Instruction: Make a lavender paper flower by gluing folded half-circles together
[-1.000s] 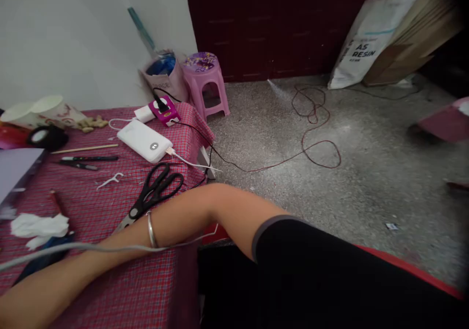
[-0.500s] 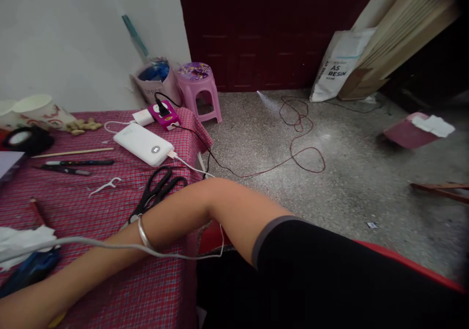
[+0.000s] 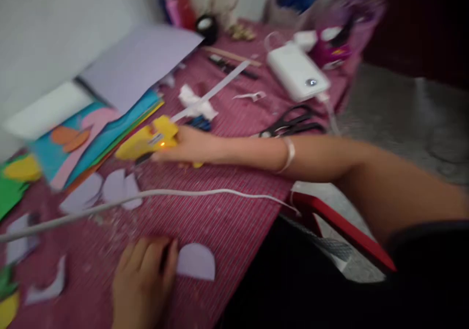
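Note:
My right hand (image 3: 186,145), at the end of a bare arm with a silver bangle (image 3: 289,154), is closed around a yellow glue gun (image 3: 148,138). A small orange light glows on the gun, and a long whitish glue stick (image 3: 223,84) juts from its back. Nearer to me, my left hand (image 3: 144,270) rests on the checked tablecloth, fingers loosely bent with a gap beside the thumb; blur softens its fingertips. Right beside that thumb lies a lavender half-round paper piece (image 3: 197,261); whether they touch, I cannot tell. More lavender cut pieces (image 3: 119,188) lie past the left hand.
Coloured sheets (image 3: 84,143) and a large lavender sheet (image 3: 142,60) lie at the back left. Black scissors (image 3: 293,122), a white power bank (image 3: 297,72) and a purple power socket (image 3: 333,50) sit to the right. A white cable (image 3: 205,192) crosses the view in front.
My view has swung left from the floor and door to the tabletop. Both hands are now in sight, the right one with the glue gun; before, only the right arm showed.

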Action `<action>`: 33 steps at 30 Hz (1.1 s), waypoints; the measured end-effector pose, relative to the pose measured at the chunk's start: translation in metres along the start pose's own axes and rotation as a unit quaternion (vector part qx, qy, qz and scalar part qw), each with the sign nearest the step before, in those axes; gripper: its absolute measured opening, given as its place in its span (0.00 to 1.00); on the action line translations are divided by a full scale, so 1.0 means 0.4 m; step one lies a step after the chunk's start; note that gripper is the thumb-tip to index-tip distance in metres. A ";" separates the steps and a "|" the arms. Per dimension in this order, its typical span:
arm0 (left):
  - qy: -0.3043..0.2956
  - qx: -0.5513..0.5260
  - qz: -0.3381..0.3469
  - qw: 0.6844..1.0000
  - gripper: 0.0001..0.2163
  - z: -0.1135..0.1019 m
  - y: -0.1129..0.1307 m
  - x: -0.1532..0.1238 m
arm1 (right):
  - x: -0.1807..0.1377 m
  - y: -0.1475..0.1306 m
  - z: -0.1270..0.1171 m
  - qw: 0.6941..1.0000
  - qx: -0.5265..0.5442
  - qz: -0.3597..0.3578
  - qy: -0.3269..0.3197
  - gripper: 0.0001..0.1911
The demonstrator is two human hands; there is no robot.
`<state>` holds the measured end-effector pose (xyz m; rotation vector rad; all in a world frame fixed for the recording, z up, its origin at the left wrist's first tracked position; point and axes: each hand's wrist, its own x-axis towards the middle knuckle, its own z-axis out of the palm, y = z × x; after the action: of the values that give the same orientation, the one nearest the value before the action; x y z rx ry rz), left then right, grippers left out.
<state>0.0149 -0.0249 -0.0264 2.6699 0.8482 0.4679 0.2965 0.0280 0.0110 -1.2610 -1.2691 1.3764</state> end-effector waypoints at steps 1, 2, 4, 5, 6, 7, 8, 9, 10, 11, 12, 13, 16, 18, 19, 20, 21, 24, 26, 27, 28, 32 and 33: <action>0.005 0.055 -0.011 0.998 0.03 -0.012 0.012 -0.011 | 0.013 0.008 0.015 1.000 0.012 -0.008 -0.010 0.04; 0.012 0.074 -0.013 0.997 0.04 -0.021 0.024 -0.015 | 0.020 0.016 0.022 1.000 0.021 -0.014 -0.013 0.03; 0.037 0.036 -0.062 0.997 0.06 -0.033 0.050 -0.012 | 0.021 0.026 0.018 0.999 0.028 -0.017 -0.011 0.05; 0.050 0.012 -0.091 0.995 0.06 -0.038 0.064 -0.009 | 0.018 0.028 0.013 0.999 0.029 -0.017 -0.010 0.05; 0.056 -0.006 -0.111 0.992 0.06 -0.044 0.079 -0.007 | 0.014 0.029 0.008 0.999 0.028 -0.015 -0.007 0.05; 0.061 -0.015 -0.121 0.991 0.04 -0.050 0.094 -0.008 | 0.011 0.029 0.005 1.000 0.023 -0.009 0.000 0.05; 0.070 -0.019 -0.123 0.990 0.06 -0.057 0.109 -0.011 | 0.009 0.029 0.003 1.000 0.018 -0.003 0.009 0.05; 0.078 -0.027 -0.123 0.989 0.11 -0.065 0.124 -0.017 | 0.007 0.029 0.004 1.000 0.011 0.003 0.017 0.05; 0.092 -0.043 -0.132 0.986 0.16 -0.073 0.137 -0.025 | 0.007 0.029 0.005 1.000 0.005 0.008 0.024 0.04; 0.115 -0.067 -0.157 0.979 0.20 -0.081 0.150 -0.033 | 0.007 0.030 0.007 1.000 -0.001 0.012 0.028 0.04; 0.142 -0.109 -0.197 0.964 0.22 -0.088 0.161 -0.042 | 0.007 0.029 0.008 1.000 -0.004 0.012 0.029 0.04; 0.167 -0.171 -0.247 0.939 0.23 -0.093 0.171 -0.049 | 0.006 0.029 0.010 1.000 -0.004 0.012 0.028 0.05; 0.184 -0.406 -0.386 0.807 0.23 -0.097 0.187 -0.056 | 0.000 0.023 0.013 1.000 0.006 0.006 0.025 0.04; 0.156 -0.544 -0.405 0.718 0.23 -0.092 0.186 -0.048 | -0.005 0.018 0.015 1.000 0.013 0.004 0.024 0.02; 0.145 -0.592 -0.399 0.685 0.23 -0.089 0.184 -0.043 | -0.007 0.016 0.016 1.000 0.015 0.003 0.024 0.03; 0.134 -0.624 -0.392 0.663 0.23 -0.086 0.180 -0.037 | -0.008 0.014 0.017 1.000 0.017 0.004 0.023 0.03; 0.120 -0.641 -0.382 0.655 0.23 -0.083 0.176 -0.031 | -0.009 0.014 0.017 1.000 0.018 0.004 0.022 0.04; 0.064 -0.545 -0.347 0.761 0.20 -0.080 0.166 -0.010 | -0.011 0.014 0.018 1.000 0.016 -0.002 0.016 0.04; 0.017 -0.357 -0.270 0.894 0.09 -0.077 0.160 0.005 | -0.012 0.013 0.017 1.000 0.003 0.002 0.009 0.04; -0.010 -0.256 -0.217 0.942 0.07 -0.074 0.157 0.012 | -0.013 0.013 0.016 1.000 -0.004 0.007 0.007 0.04; -0.040 -0.171 -0.164 0.971 0.12 -0.071 0.154 0.018 | -0.013 0.011 0.016 1.000 -0.011 0.012 0.006 0.04; -0.127 -0.048 -0.033 0.990 0.21 -0.055 0.148 0.026 | -0.013 0.007 0.015 1.000 -0.025 0.011 0.013 0.04; -0.138 -0.045 -0.025 0.989 0.22 -0.053 0.147 0.024 | -0.013 0.007 0.015 0.999 -0.028 0.011 0.016 0.04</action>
<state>0.0435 -0.0612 0.0170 2.5457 0.7883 0.1170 0.2914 0.0218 0.0085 -1.3334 -1.2833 1.3405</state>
